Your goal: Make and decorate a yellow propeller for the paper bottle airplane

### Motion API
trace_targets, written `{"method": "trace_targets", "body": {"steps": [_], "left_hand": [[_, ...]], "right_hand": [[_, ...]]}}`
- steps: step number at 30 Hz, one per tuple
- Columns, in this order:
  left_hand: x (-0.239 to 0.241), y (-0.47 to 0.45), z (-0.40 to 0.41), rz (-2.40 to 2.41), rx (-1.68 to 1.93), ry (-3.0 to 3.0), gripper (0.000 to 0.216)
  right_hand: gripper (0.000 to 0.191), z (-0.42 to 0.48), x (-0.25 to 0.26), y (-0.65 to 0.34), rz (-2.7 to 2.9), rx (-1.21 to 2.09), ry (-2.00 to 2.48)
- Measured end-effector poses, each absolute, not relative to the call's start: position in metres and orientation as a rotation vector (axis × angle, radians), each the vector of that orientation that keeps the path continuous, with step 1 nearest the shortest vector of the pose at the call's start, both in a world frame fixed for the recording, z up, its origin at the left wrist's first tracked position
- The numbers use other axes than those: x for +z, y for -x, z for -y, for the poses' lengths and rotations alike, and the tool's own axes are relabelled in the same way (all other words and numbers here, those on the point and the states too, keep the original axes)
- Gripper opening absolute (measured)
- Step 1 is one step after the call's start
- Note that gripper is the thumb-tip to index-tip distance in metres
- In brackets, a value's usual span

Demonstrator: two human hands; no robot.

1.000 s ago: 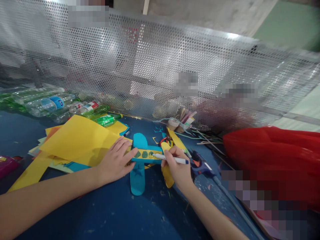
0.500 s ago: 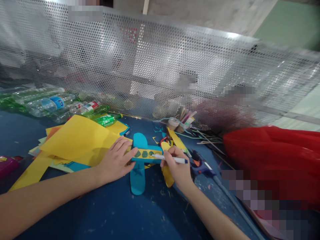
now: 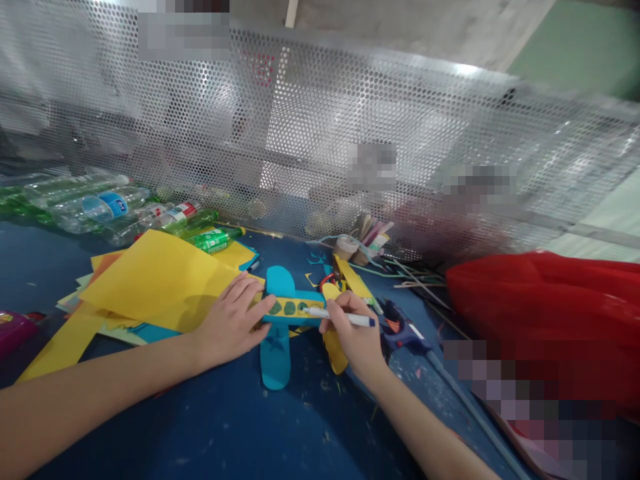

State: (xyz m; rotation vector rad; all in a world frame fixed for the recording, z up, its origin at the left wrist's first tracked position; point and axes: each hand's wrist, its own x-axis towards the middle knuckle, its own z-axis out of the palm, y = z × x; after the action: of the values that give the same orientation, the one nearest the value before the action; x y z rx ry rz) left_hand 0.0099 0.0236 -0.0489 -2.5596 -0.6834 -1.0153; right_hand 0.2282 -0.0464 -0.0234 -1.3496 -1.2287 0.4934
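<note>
A blue and yellow toy plane (image 3: 277,363) lies on the table, its wings running front to back. Along its yellow strip is a row of dark green window shapes. My left hand (image 3: 235,320) holds the plane's left end, thumb and forefinger on either side of it. In my right hand (image 3: 355,333) is a white marker (image 3: 345,317) with a dark blue end, its tip touching the strip by a partly coloured window. The yellow tail piece (image 3: 336,357) is partly hidden behind my right hand.
Yellow paper sheets (image 3: 165,280) are piled at left, below several plastic bottles (image 3: 107,207). A dark blue glue gun (image 3: 407,333) lies right of my right hand, near a red bag (image 3: 545,293). Perforated metal mesh (image 3: 310,133) stands behind the blue table (image 3: 210,420).
My hands, the marker and the toy plane look almost unmoved. Behind the mesh, blurred people have shifted slightly.
</note>
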Motion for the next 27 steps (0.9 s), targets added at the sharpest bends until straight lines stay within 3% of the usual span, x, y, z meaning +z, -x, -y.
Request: {"method": "trace_targets", "body": {"steps": [27], "left_hand": [[-0.0492,-0.0104,-0.0233,0.698,-1.010,2.537,0.025]], "right_hand": [[0.030,0.0452,-0.0251,-0.2314,1.312,0.485,1.352]]}}
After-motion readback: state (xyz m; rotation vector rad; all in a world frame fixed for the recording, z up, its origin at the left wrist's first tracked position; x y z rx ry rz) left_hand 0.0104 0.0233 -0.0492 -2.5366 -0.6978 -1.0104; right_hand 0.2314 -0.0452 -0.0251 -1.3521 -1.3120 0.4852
